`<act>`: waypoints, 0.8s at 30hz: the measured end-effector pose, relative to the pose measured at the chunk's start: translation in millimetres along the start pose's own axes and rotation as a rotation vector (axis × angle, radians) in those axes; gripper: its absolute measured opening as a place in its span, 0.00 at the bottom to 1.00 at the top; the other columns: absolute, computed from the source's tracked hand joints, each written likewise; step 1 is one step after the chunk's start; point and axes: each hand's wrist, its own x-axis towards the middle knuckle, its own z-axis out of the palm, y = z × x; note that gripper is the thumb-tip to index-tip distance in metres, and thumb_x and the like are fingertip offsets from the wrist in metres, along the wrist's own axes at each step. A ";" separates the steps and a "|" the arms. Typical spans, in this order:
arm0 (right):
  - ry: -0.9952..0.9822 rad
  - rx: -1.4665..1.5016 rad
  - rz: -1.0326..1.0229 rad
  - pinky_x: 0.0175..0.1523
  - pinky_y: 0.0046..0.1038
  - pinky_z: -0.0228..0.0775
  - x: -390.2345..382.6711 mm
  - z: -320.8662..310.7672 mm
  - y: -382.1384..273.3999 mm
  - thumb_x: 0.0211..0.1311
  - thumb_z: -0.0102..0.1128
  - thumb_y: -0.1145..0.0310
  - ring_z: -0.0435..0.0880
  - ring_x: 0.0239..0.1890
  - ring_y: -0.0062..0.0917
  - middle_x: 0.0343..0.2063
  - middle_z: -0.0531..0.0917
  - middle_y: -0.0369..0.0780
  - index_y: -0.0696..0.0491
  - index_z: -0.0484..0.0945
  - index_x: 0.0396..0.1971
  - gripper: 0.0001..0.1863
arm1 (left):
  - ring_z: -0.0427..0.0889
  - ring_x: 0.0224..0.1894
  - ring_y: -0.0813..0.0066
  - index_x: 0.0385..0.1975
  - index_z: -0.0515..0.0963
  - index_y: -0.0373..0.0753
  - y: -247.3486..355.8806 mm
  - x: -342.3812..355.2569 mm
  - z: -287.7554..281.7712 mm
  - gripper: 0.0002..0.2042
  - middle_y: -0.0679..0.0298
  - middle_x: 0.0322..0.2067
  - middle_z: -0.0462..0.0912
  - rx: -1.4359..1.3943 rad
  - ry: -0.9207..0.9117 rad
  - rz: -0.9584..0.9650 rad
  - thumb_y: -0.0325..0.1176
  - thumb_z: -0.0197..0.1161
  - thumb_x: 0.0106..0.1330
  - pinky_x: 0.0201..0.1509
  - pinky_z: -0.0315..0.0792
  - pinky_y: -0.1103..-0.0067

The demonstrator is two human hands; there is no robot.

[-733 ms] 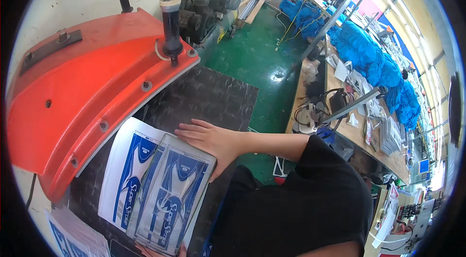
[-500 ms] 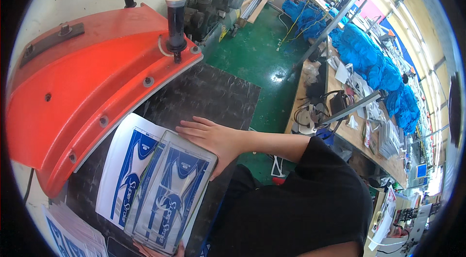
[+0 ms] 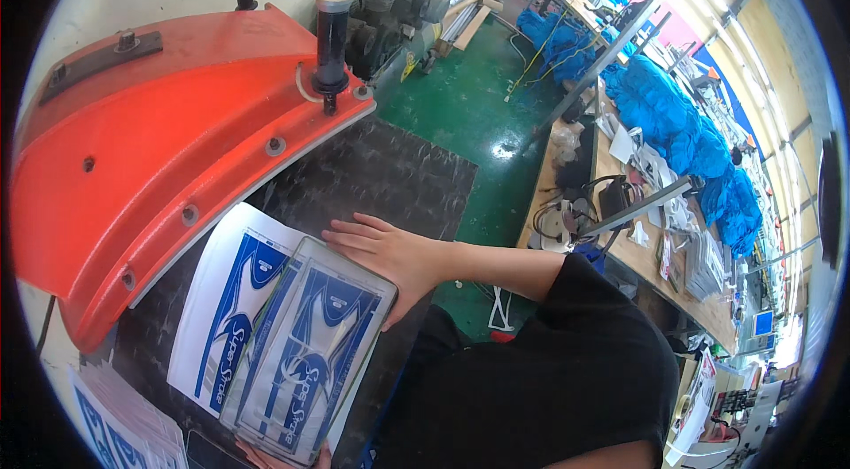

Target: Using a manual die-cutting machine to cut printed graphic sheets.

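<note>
A rectangular metal cutting die (image 3: 310, 363) lies on a white sheet printed with blue shapes (image 3: 221, 310), on the dark cutting board (image 3: 390, 177). My right hand (image 3: 394, 257) rests on the die's far right corner, with the fingers stretched along its far end and the thumb down its right side. Of my left hand (image 3: 274, 458) only the fingertips show at the picture's lower edge, gripping the die's near end. The red press head (image 3: 150, 142) hangs over the board's left side, partly above the sheet.
A black handle post (image 3: 332, 35) stands on the press head's right end. More printed sheets (image 3: 115, 425) are stacked at the lower left. A green floor (image 3: 469, 97), a motor (image 3: 390, 9) and benches with blue fabric (image 3: 664, 106) lie beyond.
</note>
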 end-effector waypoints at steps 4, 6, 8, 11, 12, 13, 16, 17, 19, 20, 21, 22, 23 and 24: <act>0.016 0.001 -0.004 0.73 0.50 0.36 0.1 1.6 1.1 0.34 0.67 0.30 0.47 0.73 0.46 0.69 0.53 0.55 0.64 0.52 0.67 0.67 | 0.55 0.69 0.41 0.69 0.46 0.35 1.4 1.9 -0.2 0.55 0.41 0.68 0.53 -0.011 -0.003 -0.018 0.57 0.73 0.49 0.68 0.56 0.47; 0.021 0.002 -0.004 0.73 0.50 0.37 0.0 2.3 1.7 0.34 0.67 0.30 0.47 0.73 0.46 0.68 0.53 0.55 0.64 0.52 0.67 0.67 | 0.55 0.69 0.41 0.69 0.47 0.35 -0.1 1.5 0.6 0.55 0.41 0.68 0.53 -0.013 0.002 -0.002 0.58 0.73 0.49 0.68 0.57 0.48; 0.025 0.002 -0.005 0.73 0.50 0.37 0.3 1.6 1.7 0.33 0.67 0.30 0.47 0.73 0.46 0.68 0.53 0.55 0.64 0.52 0.67 0.67 | 0.55 0.69 0.41 0.69 0.47 0.35 -1.1 0.8 1.2 0.55 0.41 0.68 0.53 -0.024 0.007 -0.001 0.57 0.73 0.49 0.68 0.57 0.48; 0.020 -0.014 -0.010 0.74 0.49 0.36 0.8 0.4 0.9 0.34 0.65 0.28 0.49 0.72 0.47 0.67 0.55 0.56 0.67 0.54 0.65 0.67 | 0.55 0.69 0.41 0.69 0.49 0.34 4.3 3.6 -2.4 0.55 0.41 0.68 0.53 -0.027 -0.012 -0.037 0.57 0.74 0.48 0.69 0.56 0.49; 0.019 -0.018 -0.008 0.74 0.49 0.36 0.6 0.4 0.6 0.34 0.65 0.28 0.49 0.72 0.47 0.67 0.55 0.56 0.67 0.54 0.65 0.67 | 0.55 0.69 0.41 0.69 0.49 0.33 6.3 4.4 -3.6 0.55 0.42 0.68 0.53 -0.019 -0.037 -0.073 0.57 0.74 0.47 0.69 0.56 0.49; 0.018 -0.019 -0.006 0.74 0.49 0.36 0.7 0.9 0.5 0.34 0.65 0.28 0.49 0.72 0.47 0.67 0.55 0.56 0.67 0.54 0.65 0.67 | 0.55 0.69 0.41 0.69 0.49 0.33 6.1 4.1 -3.5 0.55 0.42 0.68 0.53 -0.018 -0.036 -0.073 0.57 0.74 0.47 0.69 0.56 0.49; 0.025 -0.015 -0.007 0.74 0.49 0.36 0.5 1.3 0.7 0.34 0.66 0.28 0.49 0.72 0.47 0.67 0.55 0.56 0.66 0.54 0.65 0.67 | 0.55 0.69 0.41 0.69 0.50 0.32 3.9 2.0 -2.0 0.55 0.42 0.68 0.53 -0.072 -0.051 -0.135 0.57 0.75 0.46 0.69 0.55 0.50; 0.026 -0.015 -0.007 0.74 0.49 0.36 0.5 0.7 0.4 0.34 0.66 0.28 0.49 0.72 0.47 0.67 0.55 0.56 0.66 0.54 0.65 0.67 | 0.54 0.69 0.41 0.69 0.50 0.32 2.7 1.1 -1.7 0.56 0.42 0.68 0.53 -0.070 -0.044 -0.122 0.57 0.75 0.46 0.69 0.55 0.50; 0.018 -0.009 -0.010 0.74 0.49 0.36 1.2 -0.7 -0.1 0.34 0.66 0.29 0.49 0.72 0.47 0.67 0.55 0.56 0.66 0.54 0.65 0.67 | 0.54 0.69 0.41 0.69 0.50 0.32 1.1 0.3 -1.3 0.56 0.42 0.68 0.53 -0.067 -0.037 -0.109 0.57 0.75 0.46 0.69 0.56 0.50; 0.019 -0.007 -0.011 0.74 0.49 0.36 1.0 -0.2 -0.2 0.34 0.66 0.29 0.49 0.72 0.47 0.67 0.55 0.56 0.66 0.54 0.65 0.67 | 0.54 0.69 0.41 0.69 0.50 0.31 0.5 0.0 -1.4 0.56 0.42 0.68 0.53 -0.076 -0.041 -0.109 0.57 0.75 0.46 0.70 0.56 0.51; 0.016 -0.007 -0.006 0.74 0.49 0.36 0.8 0.5 -0.1 0.34 0.66 0.29 0.49 0.72 0.47 0.67 0.56 0.56 0.66 0.54 0.65 0.67 | 0.54 0.69 0.42 0.69 0.50 0.31 0.0 -0.4 -1.5 0.56 0.42 0.68 0.53 -0.084 -0.044 -0.109 0.57 0.75 0.46 0.70 0.56 0.51; 0.014 -0.008 -0.001 0.74 0.49 0.36 0.6 0.3 0.4 0.34 0.66 0.29 0.49 0.72 0.47 0.67 0.56 0.56 0.66 0.54 0.65 0.66 | 0.54 0.69 0.42 0.69 0.50 0.31 -0.4 -0.6 -0.7 0.56 0.42 0.68 0.53 -0.085 -0.043 -0.109 0.57 0.75 0.46 0.70 0.56 0.51; 0.015 -0.009 0.000 0.74 0.49 0.36 0.8 0.3 0.1 0.34 0.66 0.29 0.49 0.72 0.47 0.67 0.56 0.56 0.66 0.54 0.65 0.66 | 0.54 0.69 0.42 0.69 0.49 0.31 -0.9 -1.0 0.1 0.57 0.42 0.68 0.53 -0.071 -0.047 -0.115 0.57 0.75 0.46 0.70 0.55 0.51; 0.019 -0.009 0.000 0.74 0.49 0.36 0.9 0.4 -0.5 0.34 0.66 0.29 0.49 0.72 0.46 0.67 0.56 0.56 0.66 0.54 0.65 0.66 | 0.54 0.69 0.42 0.69 0.49 0.31 -1.2 -0.8 0.7 0.57 0.42 0.68 0.53 -0.057 -0.052 -0.121 0.57 0.75 0.46 0.70 0.55 0.52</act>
